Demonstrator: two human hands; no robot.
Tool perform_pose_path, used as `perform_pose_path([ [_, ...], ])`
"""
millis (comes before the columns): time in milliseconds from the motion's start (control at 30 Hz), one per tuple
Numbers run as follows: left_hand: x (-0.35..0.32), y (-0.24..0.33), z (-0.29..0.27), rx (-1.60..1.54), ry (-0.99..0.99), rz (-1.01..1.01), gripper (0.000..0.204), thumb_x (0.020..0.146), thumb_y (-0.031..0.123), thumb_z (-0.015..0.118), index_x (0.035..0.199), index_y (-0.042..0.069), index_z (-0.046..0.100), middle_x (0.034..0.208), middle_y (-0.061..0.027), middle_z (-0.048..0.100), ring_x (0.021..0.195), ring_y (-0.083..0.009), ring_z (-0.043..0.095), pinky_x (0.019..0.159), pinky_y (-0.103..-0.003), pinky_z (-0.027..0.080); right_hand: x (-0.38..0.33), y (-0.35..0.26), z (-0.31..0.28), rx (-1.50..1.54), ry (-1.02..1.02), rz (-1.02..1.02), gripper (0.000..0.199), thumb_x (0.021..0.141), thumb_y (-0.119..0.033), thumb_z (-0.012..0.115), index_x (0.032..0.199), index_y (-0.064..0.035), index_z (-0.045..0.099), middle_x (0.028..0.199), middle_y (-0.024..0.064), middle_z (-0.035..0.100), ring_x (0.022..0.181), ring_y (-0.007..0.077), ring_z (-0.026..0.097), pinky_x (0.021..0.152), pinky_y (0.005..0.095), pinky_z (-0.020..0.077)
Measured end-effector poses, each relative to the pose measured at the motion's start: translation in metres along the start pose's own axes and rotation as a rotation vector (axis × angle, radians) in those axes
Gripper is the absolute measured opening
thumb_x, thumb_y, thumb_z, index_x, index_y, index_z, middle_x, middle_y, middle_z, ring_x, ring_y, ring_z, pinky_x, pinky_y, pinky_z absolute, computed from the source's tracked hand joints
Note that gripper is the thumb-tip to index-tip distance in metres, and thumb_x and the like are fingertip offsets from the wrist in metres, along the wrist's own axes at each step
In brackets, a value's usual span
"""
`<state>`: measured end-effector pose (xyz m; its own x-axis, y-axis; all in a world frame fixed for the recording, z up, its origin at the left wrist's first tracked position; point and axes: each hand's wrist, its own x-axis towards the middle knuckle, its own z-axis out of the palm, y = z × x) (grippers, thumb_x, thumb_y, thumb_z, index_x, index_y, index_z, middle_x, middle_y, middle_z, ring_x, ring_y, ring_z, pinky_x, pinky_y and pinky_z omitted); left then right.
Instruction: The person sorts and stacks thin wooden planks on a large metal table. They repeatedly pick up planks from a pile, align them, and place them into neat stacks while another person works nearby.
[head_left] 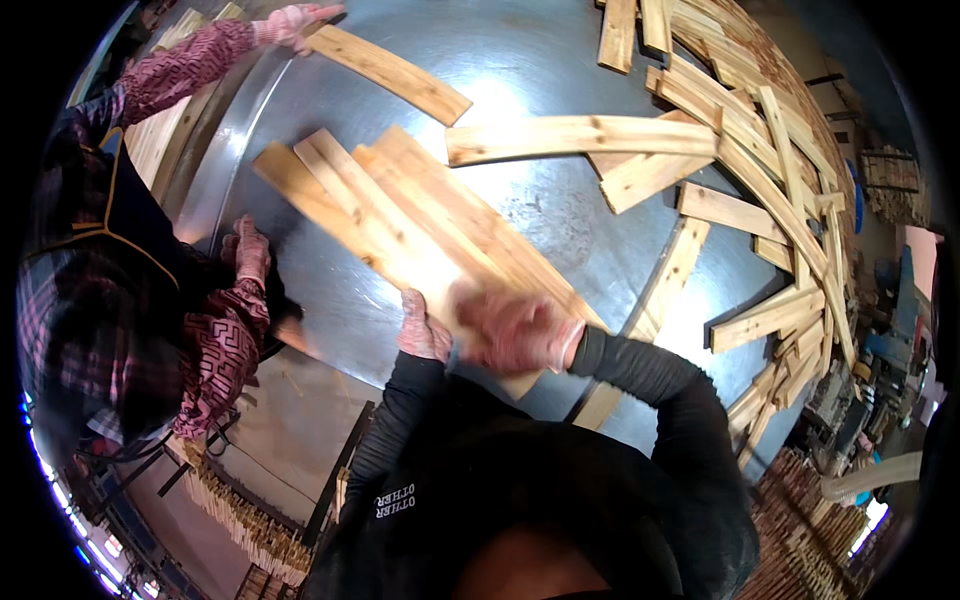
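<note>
Boards (420, 215) are lying gathered in a flat bundle on the metal table (560, 80), partly squared up by my judgement; many loose planks (580, 135) are waiting scattered toward the right. Left hand (422, 330) is gripping the bundle's near edge, fingers curled. Right hand (515, 330) is pressing on top, blurred, finger spread unclear. A co-worker's hand (250, 250) is resting near the far-left side.
</note>
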<state>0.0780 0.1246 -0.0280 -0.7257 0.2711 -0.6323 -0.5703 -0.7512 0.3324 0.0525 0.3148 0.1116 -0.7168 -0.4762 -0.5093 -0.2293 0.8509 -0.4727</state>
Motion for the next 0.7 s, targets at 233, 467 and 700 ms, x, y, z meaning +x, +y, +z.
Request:
perform_pose_path([
  [233,-0.007,-0.005,0.006,0.272,0.249,0.135,0.045,0.086,0.020,0.067,0.124,-0.002,0.055,0.116,-0.0140,0.061,0.105,-0.0243,0.060,0.093,-0.038,0.050,0.057,0.172,-0.082,-0.540,0.758,0.163,0.096,0.080,-0.049,0.068,0.152,-0.0054,0.022,0.151,0.0223,0.035,0.143,0.0378,0.029,0.120,0.0493,0.0145],
  [467,-0.036,-0.030,-0.097,0.635,0.163,0.215,0.041,0.088,0.026,0.064,0.115,-0.005,0.062,0.107,-0.0118,0.067,0.103,-0.0245,0.063,0.095,-0.034,0.047,0.135,0.238,-0.106,-0.450,0.357,0.439,0.084,0.071,-0.058,0.074,0.135,-0.0104,0.048,0.134,0.0148,0.054,0.127,0.0328,0.050,0.107,0.0509,0.0353],
  [700,-0.024,-0.054,-0.077,0.696,0.152,0.293,0.048,0.091,0.038,0.060,0.115,-0.003,0.061,0.103,-0.0093,0.066,0.096,-0.0207,0.063,0.086,-0.033,0.050,0.095,0.183,-0.086,-0.729,0.161,0.329,0.063,0.070,-0.037,0.079,0.122,-0.0075,0.059,0.123,0.0131,0.058,0.118,0.0297,0.056,0.102,0.0399,0.0441],
])
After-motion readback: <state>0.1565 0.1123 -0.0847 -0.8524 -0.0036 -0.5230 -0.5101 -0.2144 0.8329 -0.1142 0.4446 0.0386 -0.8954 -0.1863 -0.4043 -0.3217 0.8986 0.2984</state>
